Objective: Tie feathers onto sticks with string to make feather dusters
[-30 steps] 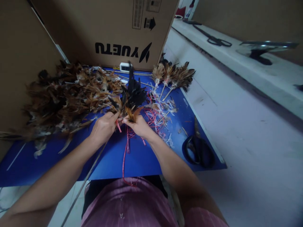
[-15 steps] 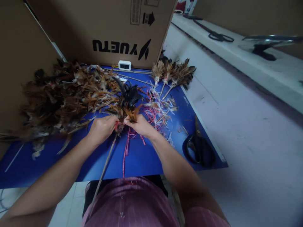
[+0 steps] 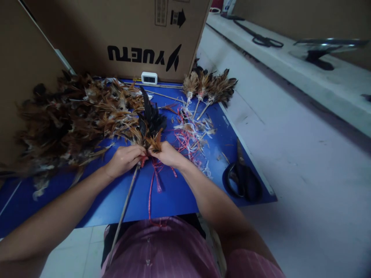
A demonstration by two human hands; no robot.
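A feather duster (image 3: 150, 123) with black and brown feathers on a thin stick (image 3: 126, 204) is between my hands. The stick slants down toward my lap. My left hand (image 3: 124, 159) pinches red string (image 3: 143, 160) at the base of the feathers, where they meet the stick. On the other side of that base, my right hand (image 3: 166, 154) has its fingers closed on the feathers, some brown ones rising over its thumb. Pink ribbon (image 3: 150, 193) hangs from beneath the hands to the table's front edge. What exactly lies under the fingertips is hidden.
Loose brown feathers (image 3: 78, 116) heap up on the left of the blue tabletop (image 3: 179, 200). Finished-looking small dusters (image 3: 203, 87) lie at the back right, near tangled pink and white string (image 3: 189, 141). Black scissors (image 3: 243, 177) rest by the right edge. A small digital clock (image 3: 149, 78) stands before a cardboard box (image 3: 139, 31).
The black feathers have turned more upright between my hands. My left hand has shifted slightly down along the base, and the red string lies lower. The whole view has shifted slightly.
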